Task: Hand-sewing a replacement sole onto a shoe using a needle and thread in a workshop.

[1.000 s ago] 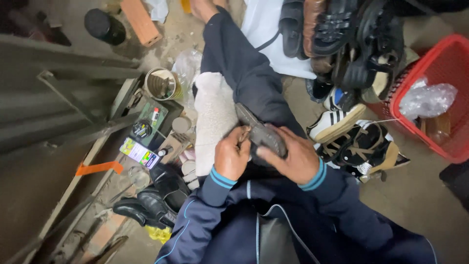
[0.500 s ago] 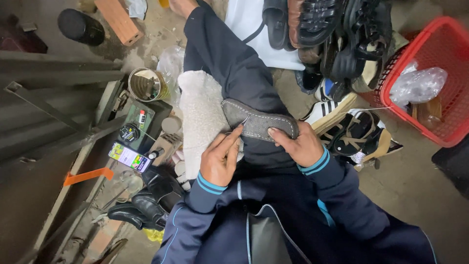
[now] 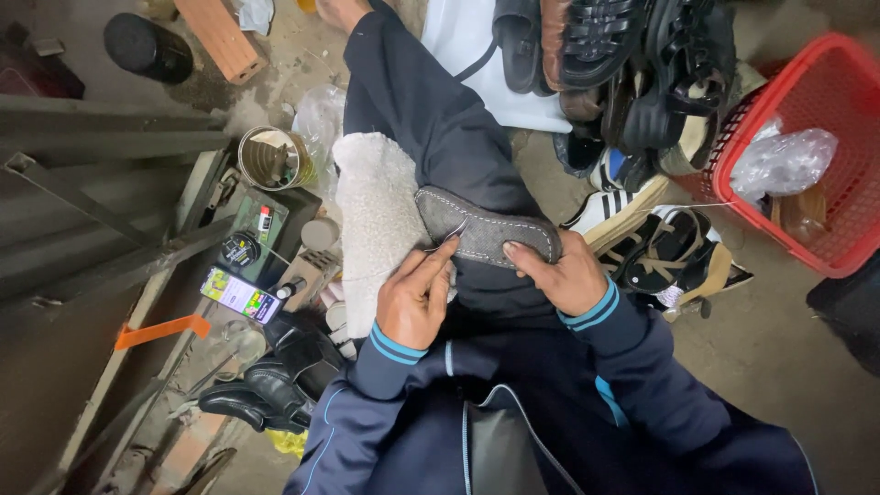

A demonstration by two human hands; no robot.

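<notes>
I see the red plastic basket (image 3: 830, 234) at the right edge as the biggest container; a crumpled clear plastic bag (image 3: 782, 161) lies in it, with something brownish beside the bag that I cannot make out. Left of the basket a heap of sandals and shoes (image 3: 632, 73) is piled on the floor, dark strappy ones on top, a white striped sneaker (image 3: 612, 209) at its lower edge. On the person's raised knee lies a white fleecy cloth (image 3: 378, 225). Against it sits the grey shoe sole (image 3: 486, 235), stitched in white round its rim, flat side up across the thigh. My right hand (image 3: 561, 273) presses down on the sole's right end, fingers closed over its edge, so that grip has hold of it. My left hand (image 3: 417, 298) is pinched shut near the sole's left end, fingertips at a thin curved needle or thread (image 3: 446, 240); I cannot tell which. Lower left lies a pair of black leather shoes (image 3: 275, 380). Further left, on the floor, stands an open round tin (image 3: 272, 159), its inside smeared with something pale and brownish. A dark cylindrical can (image 3: 147, 48) stands upright at the top left, its contents hidden. Below the tin lie a small flat box with a bright label (image 3: 241, 294) and a little round black tin (image 3: 242, 249), lid on.
</notes>
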